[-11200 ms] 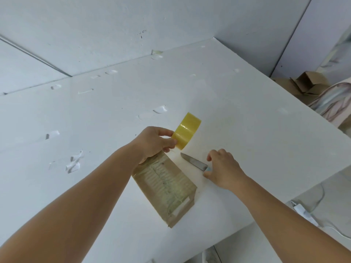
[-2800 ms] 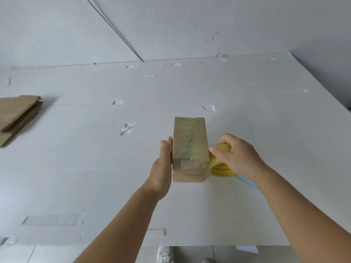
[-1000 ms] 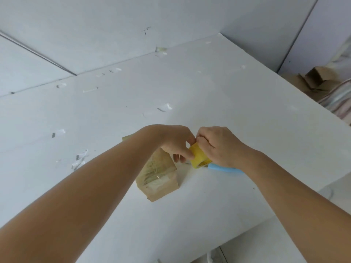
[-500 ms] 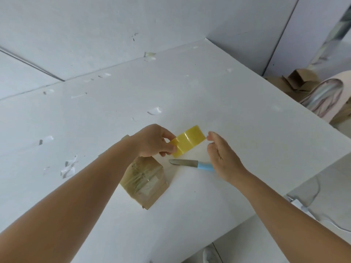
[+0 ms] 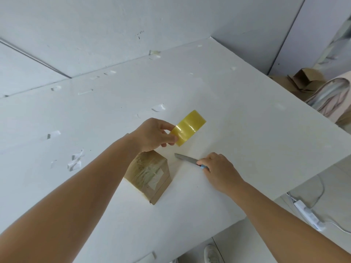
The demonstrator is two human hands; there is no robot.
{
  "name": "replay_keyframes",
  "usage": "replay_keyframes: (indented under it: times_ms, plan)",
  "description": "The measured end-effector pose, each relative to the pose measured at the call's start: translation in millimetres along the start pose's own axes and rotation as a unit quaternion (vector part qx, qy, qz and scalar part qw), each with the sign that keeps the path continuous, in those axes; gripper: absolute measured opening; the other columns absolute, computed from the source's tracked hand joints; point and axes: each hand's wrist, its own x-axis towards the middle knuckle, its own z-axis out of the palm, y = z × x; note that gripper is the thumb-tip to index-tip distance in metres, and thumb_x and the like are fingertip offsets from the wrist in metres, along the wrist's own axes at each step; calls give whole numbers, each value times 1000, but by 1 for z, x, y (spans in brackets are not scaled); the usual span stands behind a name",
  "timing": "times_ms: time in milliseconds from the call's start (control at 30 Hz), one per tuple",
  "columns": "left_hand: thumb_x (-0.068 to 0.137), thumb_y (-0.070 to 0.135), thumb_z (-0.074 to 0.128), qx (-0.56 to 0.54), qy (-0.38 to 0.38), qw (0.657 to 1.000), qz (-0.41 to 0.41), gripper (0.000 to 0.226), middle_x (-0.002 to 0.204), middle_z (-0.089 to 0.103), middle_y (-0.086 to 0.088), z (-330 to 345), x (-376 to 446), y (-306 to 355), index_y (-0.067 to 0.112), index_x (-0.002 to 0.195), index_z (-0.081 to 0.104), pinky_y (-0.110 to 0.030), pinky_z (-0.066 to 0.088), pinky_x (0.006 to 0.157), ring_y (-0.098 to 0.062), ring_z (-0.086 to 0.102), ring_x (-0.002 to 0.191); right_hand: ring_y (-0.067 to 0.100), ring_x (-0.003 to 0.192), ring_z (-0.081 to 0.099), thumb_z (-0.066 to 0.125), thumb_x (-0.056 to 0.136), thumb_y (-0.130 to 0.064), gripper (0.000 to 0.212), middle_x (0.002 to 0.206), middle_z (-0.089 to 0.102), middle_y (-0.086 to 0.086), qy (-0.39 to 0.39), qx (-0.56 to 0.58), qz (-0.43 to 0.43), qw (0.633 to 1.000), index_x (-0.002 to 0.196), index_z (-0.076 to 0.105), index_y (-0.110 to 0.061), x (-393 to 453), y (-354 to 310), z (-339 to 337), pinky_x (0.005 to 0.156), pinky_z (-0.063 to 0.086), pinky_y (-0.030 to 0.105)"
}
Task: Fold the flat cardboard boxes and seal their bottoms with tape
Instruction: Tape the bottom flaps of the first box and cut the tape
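Head view: left hand (image 5: 152, 134) pinches the yellow tape roll (image 5: 188, 127); right hand (image 5: 218, 168) grips the blue-handled knife (image 5: 187, 159), blade pointing toward the left hand and the brown cardboard box (image 5: 150, 174) below it.

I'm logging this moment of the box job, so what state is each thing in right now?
left hand: grips the tape roll
tape roll: held above the table
right hand: fingers on the knife handle
knife: lying flat on the table
cardboard box: folded up, standing on the table, its upward face taped
table: bits of old tape stuck on it
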Motion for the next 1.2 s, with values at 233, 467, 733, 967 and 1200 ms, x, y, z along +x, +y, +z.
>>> replay_keyframes:
  times_ms: [233, 467, 733, 967, 1200]
  plan:
    - [86, 19, 66, -9, 2, 1000, -8, 17, 71, 70, 10, -2, -1, -3, 35, 88, 72, -37, 53, 85, -5, 58, 61, 12, 64, 47, 49, 91, -25, 13, 75, 53, -6, 54, 83, 15, 995, 79, 46, -25, -23, -8, -41, 56, 35, 25]
    - [81, 16, 69, -40, 15, 999, -18, 19, 68, 68, 7, -3, 2, -5, 28, 95, 74, -29, 47, 74, -8, 53, 60, 15, 50, 40, 54, 90, -33, 24, 56, 46, -2, 47, 50, -2, 998, 70, 44, -22, -48, -33, -83, 49, 35, 28]
    - [78, 21, 72, -43, 32, 999, -10, 19, 71, 66, -3, -1, 1, -7, 25, 97, 73, -26, 44, 68, -6, 49, 54, 20, 49, 36, 33, 99, -32, 17, 58, 38, -3, 54, -148, -30, 987, 85, 34, -22, -40, -74, -102, 44, 23, 30]
    - [78, 19, 75, -87, 36, 996, 2, 19, 69, 66, -1, 0, 2, -6, 23, 96, 74, -27, 47, 67, -8, 49, 56, 14, 48, 32, 39, 95, -15, 17, 63, 34, -5, 25, -237, -48, 970, 87, 25, -23, -31, -84, -99, 43, 19, 27]
    - [80, 15, 76, -196, 36, 980, 9, 23, 70, 68, 0, -2, -2, -5, 16, 103, 73, -24, 47, 66, -7, 50, 55, 23, 61, 45, 36, 99, -28, 13, 72, 43, -5, -10, -149, 12, 989, 89, 32, -21, -7, -55, -46, 50, 29, 30]
